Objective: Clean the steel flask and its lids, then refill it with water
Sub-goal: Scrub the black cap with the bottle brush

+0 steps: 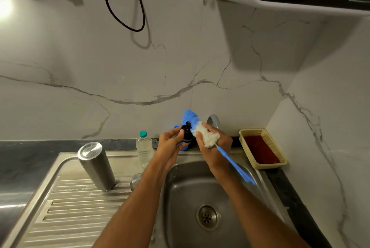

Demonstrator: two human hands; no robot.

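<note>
Left hand (pixel 170 139) pinching the black inner lid (pixel 187 133), right hand (pixel 212 147) gripping the bottle brush (pixel 208 137), I'm scrubbing it; rinsing comes next, I judge.

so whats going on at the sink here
A person is scrubbing a small black lid, held in the left hand, with a blue-handled bottle brush gripped in the right hand, above the sink basin. The steel flask stands upside down on the draining board, with a round steel cap beside it. A plastic water bottle stands behind.
</note>
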